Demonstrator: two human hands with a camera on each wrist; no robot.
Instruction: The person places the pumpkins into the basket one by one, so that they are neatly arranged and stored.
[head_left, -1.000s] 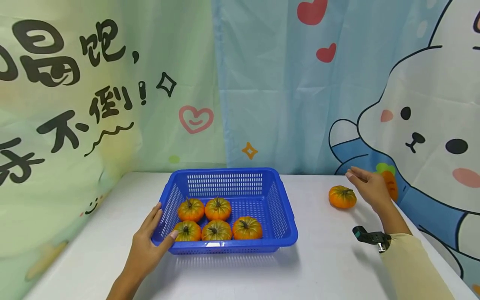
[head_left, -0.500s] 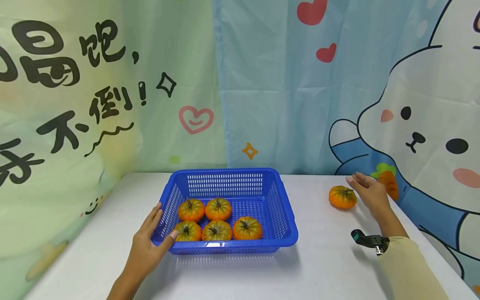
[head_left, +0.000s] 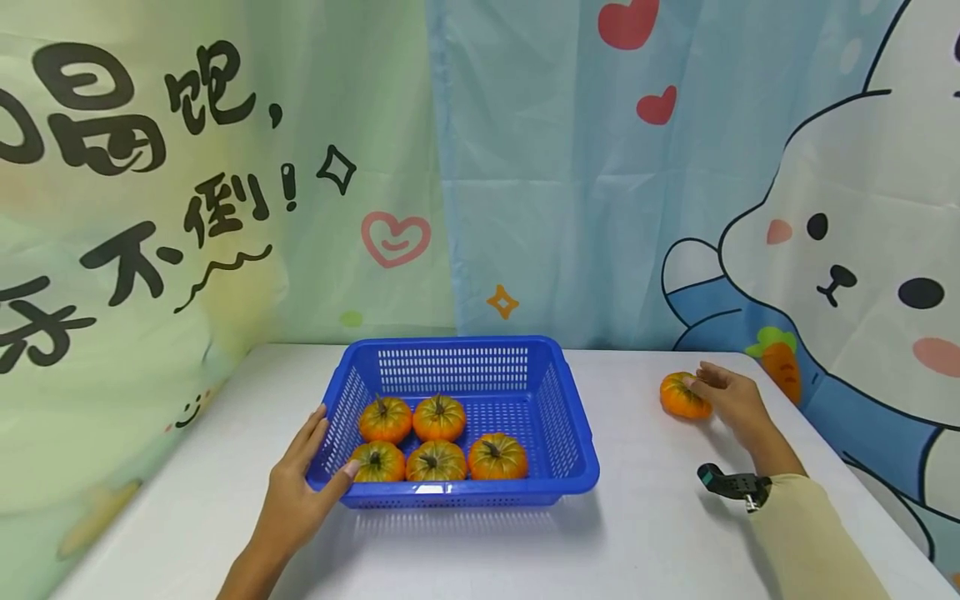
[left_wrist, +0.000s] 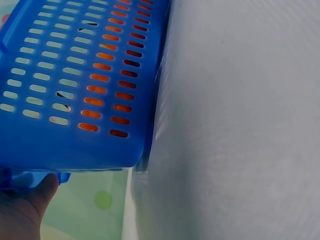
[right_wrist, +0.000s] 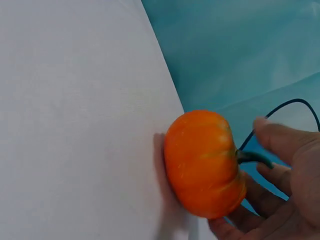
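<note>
A blue plastic basket (head_left: 577,467) with slotted walls stands on the white table, holding several orange-green pumpkins (head_left: 498,457). My left hand (head_left: 296,492) rests on the basket's near left corner, fingers fairly straight along the side and thumb at the front rim. In the left wrist view that thumb (left_wrist: 46,192) shows beside the rim. One more small pumpkin (head_left: 681,398) lies on the table at the right. Around its right side is my right hand (head_left: 738,408). The right wrist view shows its thumb (right_wrist: 275,137) spread away from the pumpkin's stem, with the other fingers close along the pumpkin's side.
The white table (head_left: 480,558) reaches back to a printed curtain (head_left: 517,167) with hearts, lettering and a white cartoon animal. A black wrist camera mount (head_left: 738,485) sticks out from the right sleeve (head_left: 813,537). The table's right edge runs close by the right forearm.
My right hand has come down and left onto the lone pumpkin, its thumb now overlapping it in the head view. The left hand and basket have stayed put.
</note>
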